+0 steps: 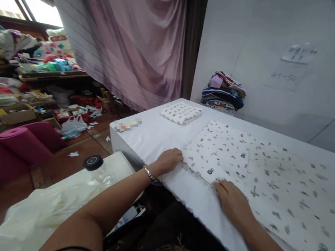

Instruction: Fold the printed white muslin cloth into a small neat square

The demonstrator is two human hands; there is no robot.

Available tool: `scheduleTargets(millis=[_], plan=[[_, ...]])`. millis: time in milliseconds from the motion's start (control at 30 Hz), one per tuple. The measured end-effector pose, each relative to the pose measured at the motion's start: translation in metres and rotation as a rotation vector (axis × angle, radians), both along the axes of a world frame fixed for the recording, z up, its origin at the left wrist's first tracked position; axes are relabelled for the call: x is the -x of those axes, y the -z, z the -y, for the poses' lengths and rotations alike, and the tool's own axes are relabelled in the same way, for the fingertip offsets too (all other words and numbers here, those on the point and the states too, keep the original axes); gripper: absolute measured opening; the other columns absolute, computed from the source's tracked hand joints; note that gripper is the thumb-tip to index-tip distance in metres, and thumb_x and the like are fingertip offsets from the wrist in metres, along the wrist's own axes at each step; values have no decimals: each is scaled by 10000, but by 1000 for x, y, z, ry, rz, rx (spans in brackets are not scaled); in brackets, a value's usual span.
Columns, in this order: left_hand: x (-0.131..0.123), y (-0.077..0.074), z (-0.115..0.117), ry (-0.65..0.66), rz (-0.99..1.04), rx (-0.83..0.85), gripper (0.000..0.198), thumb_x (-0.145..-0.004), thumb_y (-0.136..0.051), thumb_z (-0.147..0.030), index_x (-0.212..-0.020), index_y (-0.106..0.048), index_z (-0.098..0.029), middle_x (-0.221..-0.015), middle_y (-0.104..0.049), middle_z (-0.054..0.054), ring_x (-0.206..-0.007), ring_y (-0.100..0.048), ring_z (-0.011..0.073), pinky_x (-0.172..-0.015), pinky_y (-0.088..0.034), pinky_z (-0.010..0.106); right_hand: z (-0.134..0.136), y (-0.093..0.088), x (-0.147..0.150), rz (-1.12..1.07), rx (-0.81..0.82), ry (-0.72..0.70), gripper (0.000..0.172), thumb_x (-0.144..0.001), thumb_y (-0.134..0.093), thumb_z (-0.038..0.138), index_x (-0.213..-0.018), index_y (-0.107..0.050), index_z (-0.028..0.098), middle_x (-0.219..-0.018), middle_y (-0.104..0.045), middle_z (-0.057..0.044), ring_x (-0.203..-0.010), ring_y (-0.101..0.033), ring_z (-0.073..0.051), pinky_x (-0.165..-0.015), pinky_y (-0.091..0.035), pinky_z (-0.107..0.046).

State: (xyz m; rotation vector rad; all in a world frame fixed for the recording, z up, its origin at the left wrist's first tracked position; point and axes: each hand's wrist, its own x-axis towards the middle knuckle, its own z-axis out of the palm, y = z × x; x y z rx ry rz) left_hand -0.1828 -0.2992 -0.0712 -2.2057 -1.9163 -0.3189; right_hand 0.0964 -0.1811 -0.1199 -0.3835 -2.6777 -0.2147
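A white cloth with a small grey-green print point(270, 178) lies spread along the white-covered table point(144, 138), folded into layers at its near edge. My left hand point(170, 160) grips the cloth's near left corner, fingers closed on it. Further right along the same edge, my right hand point(232, 198) pinches the cloth between thumb and fingers. Beyond it sits a folded cloth point(181, 112) with a similar print, a flat bundle near the table's far end. The spread cloth runs off toward the lower right of the view.
A small item with a blurred surface point(128, 124) lies at the table's far left corner. To my left, a clear jar with a black lid point(93, 162) and plastic sheeting point(44, 212) rest on a side table. Folded clothes point(222, 93) are stacked by the wall.
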Motion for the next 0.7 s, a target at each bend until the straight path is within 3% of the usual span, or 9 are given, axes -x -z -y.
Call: scheduleTargets(millis=[500,633,700], plan=[[5,5,6,19,78,-15,219,-918,-381,-142,-836,-581,-173,-964,-594,58,-915,-522,168,-807,-425,281,2,-5,4,46,57,45,301,-848,-447,59,-1066,-612,184,-961,-600,-79,-858,-511,-214,-737,-404,-316],[-1,-1,-3,-7,92,-52,190,-906,-461,-245,-804,-603,-172,-913,-606,64,-881,-534,196,-764,-439,320,6,-11,10,61,85,72,218,-900,-442,134,-1005,-620,204,-925,-597,-63,-846,-500,-207,-711,-386,-311],[-11,-3,-12,35,103,-102,183,-903,-485,-302,-887,-615,-174,-953,-608,75,-919,-531,217,-781,-441,348,6,-15,12,73,98,88,205,-924,-424,166,-982,-617,204,-912,-590,-61,-839,-489,-204,-699,-374,-311]])
